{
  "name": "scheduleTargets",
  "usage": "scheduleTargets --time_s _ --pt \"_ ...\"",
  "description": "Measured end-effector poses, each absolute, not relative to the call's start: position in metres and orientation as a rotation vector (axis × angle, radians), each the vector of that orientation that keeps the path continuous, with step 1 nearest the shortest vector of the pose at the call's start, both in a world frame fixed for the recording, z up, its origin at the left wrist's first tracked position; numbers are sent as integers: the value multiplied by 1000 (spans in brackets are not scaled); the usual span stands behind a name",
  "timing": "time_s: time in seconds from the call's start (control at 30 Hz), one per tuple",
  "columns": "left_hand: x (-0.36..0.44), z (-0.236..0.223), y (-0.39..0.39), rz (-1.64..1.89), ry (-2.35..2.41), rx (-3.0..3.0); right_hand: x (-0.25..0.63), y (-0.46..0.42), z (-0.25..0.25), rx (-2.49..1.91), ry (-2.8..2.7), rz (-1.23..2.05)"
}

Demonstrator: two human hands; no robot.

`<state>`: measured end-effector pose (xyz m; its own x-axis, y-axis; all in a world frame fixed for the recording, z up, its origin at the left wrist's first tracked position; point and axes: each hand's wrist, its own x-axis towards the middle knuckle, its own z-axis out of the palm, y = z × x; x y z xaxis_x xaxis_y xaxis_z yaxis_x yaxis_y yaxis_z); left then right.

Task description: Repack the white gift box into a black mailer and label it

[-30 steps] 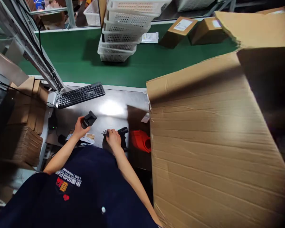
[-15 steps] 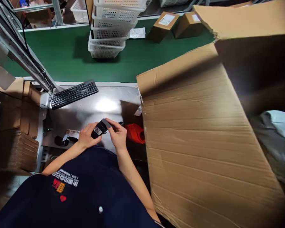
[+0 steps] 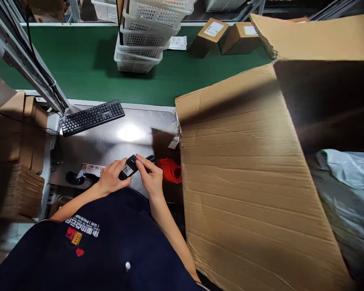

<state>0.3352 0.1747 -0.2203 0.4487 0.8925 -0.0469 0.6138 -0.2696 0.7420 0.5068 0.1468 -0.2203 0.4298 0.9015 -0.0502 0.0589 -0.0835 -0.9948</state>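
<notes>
A small black box with a white barcode label is held close to my body, over the front of the metal table. My left hand is closed around its left side, thumb along the near edge. At the far right end of the box, the fingertips of my right hand pinch its edge, and the box's end looks closed. A dark object of unclear kind shows just behind my right fingers. Left of my left hand lie a labelled packet and a black computer mouse.
A black keyboard lies on the metal table. A large open carton fills the right side, beside a red item. Behind runs a green conveyor belt with stacked white baskets and small cartons. Flattened cardboard stands left.
The raised end flap of the black box is now down, and its label faces up more plainly. My right fingers have shifted slightly on its edge. The view has moved a little.
</notes>
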Motion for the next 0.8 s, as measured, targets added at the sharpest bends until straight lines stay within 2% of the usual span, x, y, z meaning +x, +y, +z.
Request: scheduleTargets --time_s 0.17,0.4,0.6,0.67,0.8 --pt "337 -222 171 456 1260 1987 510 142 -224 -1573 -994 840" --pt "329 -230 163 320 1266 1985 515 130 -228 -1497 -1160 1030" --pt "332 -232 161 199 1265 2003 516 132 -233 -1472 -1320 1061" --pt "323 -230 169 200 1165 1980 516 130 -243 -1492 -1215 1073" --pt "266 -235 194 198 986 1987 525 118 -270 -1521 -667 1171"
